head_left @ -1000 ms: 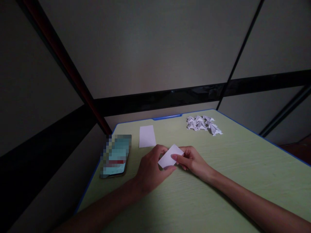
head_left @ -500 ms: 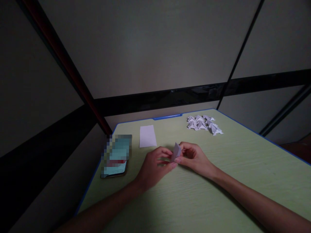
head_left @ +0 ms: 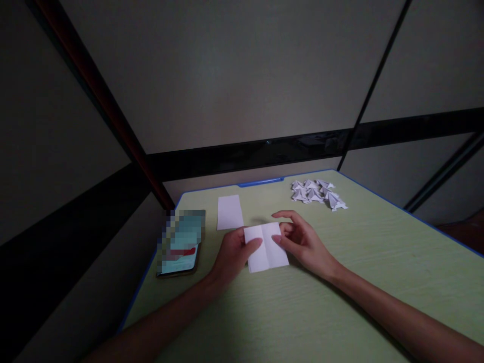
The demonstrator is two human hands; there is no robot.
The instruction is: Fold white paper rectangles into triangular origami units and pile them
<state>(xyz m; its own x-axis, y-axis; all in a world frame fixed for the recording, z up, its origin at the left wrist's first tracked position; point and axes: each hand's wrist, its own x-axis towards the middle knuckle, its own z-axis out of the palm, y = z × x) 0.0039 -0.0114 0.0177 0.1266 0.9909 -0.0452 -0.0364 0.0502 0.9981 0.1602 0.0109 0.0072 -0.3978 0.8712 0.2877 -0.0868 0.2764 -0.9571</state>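
Note:
A small white sheet of paper (head_left: 269,254) with a crease down its middle is held up between my hands, above the table. My left hand (head_left: 234,252) grips its left side, thumb on the front and fingers behind. On the right side, my right hand (head_left: 302,244) pinches the paper with its thumb in front; the index finger is lifted off and the other fingertips are partly hidden behind the sheet. Beyond my left hand lies a flat white sheet (head_left: 229,212). Farther back on the right, several folded white paper figures (head_left: 313,194) stand grouped together.
The pale green table (head_left: 359,282) has a blue edge and a blue strip (head_left: 260,182) at its far side. A phone (head_left: 183,242) with a lit, partly pixelated screen lies at the left edge. Cabinet panels (head_left: 242,75) rise behind the table.
The folded paper has been opened out flat, its creased face now showing. My left hand has shifted to grip its left side, and my right index finger has lifted away.

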